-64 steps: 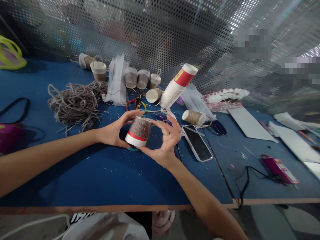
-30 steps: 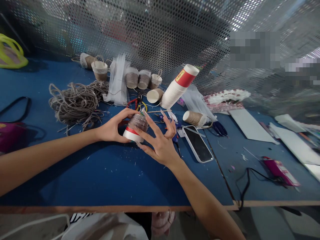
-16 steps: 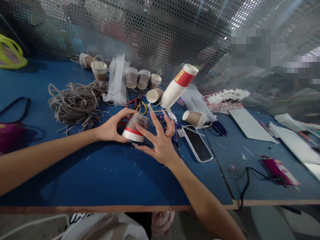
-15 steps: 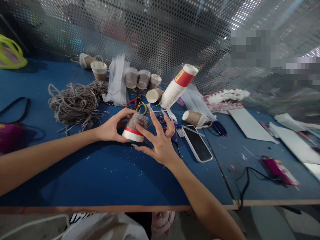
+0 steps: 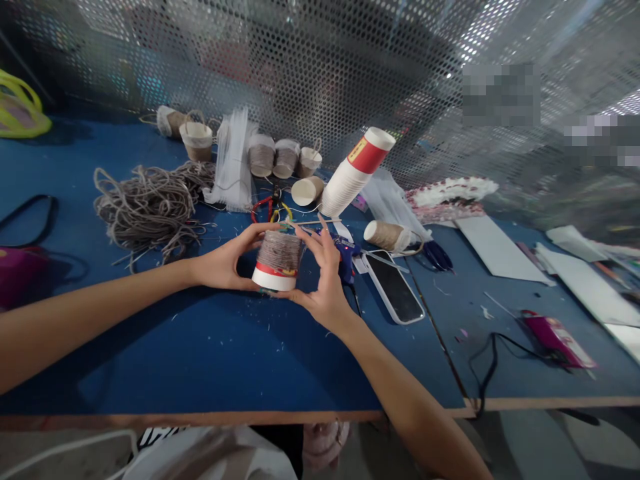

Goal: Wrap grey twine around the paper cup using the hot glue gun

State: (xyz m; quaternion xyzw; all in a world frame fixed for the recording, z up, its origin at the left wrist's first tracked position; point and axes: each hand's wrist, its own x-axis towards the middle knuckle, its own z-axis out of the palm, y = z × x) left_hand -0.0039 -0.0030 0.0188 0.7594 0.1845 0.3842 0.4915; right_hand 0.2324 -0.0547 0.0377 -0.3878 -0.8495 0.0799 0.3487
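A paper cup (image 5: 278, 261) is upside down between my hands, its upper part wound with grey-brown cord. A red band and the white rim end show below the cord. My left hand (image 5: 224, 263) grips it from the left, fingers at the top and thumb at the lower end. On the other side my right hand (image 5: 325, 283) holds it too, with fingertips by the top edge and thumb under the rim end. Behind the cup lie pliers (image 5: 273, 207) with red and yellow handles. A blue glue gun (image 5: 347, 257), partly hidden, is beside my right fingers.
A loose pile of grey cord (image 5: 150, 207) lies at the left. A leaning stack of paper cups (image 5: 345, 183) stands behind my hands, near several cord-wrapped cups (image 5: 261, 157) and white mesh (image 5: 234, 163). A phone (image 5: 395, 287) lies to the right, with white boards (image 5: 503, 250) beyond.
My right hand has closed in on the cup; its fingers were spread before. The cup has shifted slightly right and stands more upright.
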